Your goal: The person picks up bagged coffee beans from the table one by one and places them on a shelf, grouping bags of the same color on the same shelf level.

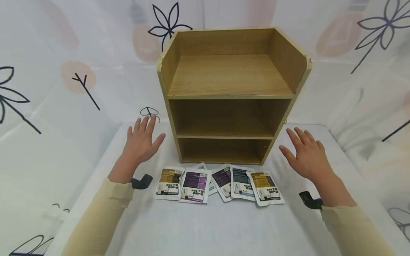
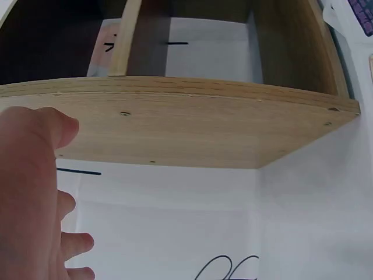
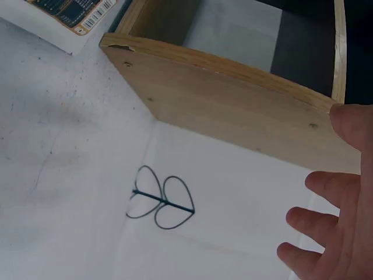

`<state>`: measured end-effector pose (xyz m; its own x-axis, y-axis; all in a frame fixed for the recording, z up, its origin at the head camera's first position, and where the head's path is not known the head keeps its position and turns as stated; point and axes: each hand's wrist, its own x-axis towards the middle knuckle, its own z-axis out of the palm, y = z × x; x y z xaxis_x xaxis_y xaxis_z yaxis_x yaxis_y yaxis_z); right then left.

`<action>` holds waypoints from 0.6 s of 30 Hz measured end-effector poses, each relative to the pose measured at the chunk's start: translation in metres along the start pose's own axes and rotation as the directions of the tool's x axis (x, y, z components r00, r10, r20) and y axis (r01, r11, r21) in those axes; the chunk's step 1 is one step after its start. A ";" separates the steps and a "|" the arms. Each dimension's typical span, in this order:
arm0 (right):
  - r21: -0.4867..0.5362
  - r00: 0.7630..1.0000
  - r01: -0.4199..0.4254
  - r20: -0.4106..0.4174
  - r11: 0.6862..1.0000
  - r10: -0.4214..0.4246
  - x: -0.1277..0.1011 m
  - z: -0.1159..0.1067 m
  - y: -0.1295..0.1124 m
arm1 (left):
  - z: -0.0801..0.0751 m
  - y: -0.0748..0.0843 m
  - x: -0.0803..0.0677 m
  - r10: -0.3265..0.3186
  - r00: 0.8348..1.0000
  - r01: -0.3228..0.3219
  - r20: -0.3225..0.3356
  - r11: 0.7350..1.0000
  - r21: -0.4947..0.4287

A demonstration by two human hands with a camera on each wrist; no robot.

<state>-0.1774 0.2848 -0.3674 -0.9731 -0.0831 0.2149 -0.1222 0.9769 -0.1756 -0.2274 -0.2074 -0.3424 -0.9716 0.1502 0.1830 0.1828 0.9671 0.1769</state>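
Right now we hold both hands spread over the white cloth, one on each side of the wooden shelf unit [image 1: 229, 96], and neither grips anything. Our left hand [image 1: 141, 142] hovers just beside the unit's left wall with its fingers straight and fanned; in the left wrist view the same hand [image 2: 32, 198] sits close under the edge of that side panel [image 2: 175, 131]. Our right hand [image 1: 305, 154] hovers near the right wall, palm down and fingers wide; in the right wrist view its fingers [image 3: 332, 233] stand near the panel [image 3: 227, 111] without touching it.

The shelf unit stands upright at the far middle of the table [image 1: 205, 227], with an open top tray and two open compartments below.

Nearer to us, just in front of the unit's base, a row of flat sachets lies on the cloth, overlapping one another: a brown one [image 1: 169, 183] at the left, a purple one [image 1: 194, 185], a second purple one [image 1: 222, 181], a grey-blue one [image 1: 241, 183] and a yellow-brown one [image 1: 265, 188] at the right. Both hands are apart from them.

A patterned white curtain [image 1: 80, 71] hangs behind and to both sides.
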 end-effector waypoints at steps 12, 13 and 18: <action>0.032 1.000 0.003 -0.002 0.999 -0.003 -0.018 0.006 -0.007 | -0.016 0.004 0.001 0.020 0.998 -0.026 -0.061 0.996 -0.087; 0.032 1.000 0.005 -0.006 0.999 -0.005 -0.019 0.006 -0.008 | -0.016 0.004 0.001 0.023 0.997 -0.029 -0.067 0.995 -0.093; 0.043 0.999 0.023 -0.027 0.999 -0.022 -0.021 0.007 -0.010 | -0.020 0.005 0.003 0.037 0.993 -0.051 -0.112 0.991 -0.121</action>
<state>-0.1567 0.2753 -0.3765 -0.9646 -0.0991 0.2445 -0.1528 0.9654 -0.2114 -0.2263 -0.2059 -0.3213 -0.9412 0.1621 0.2964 0.2488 0.9261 0.2835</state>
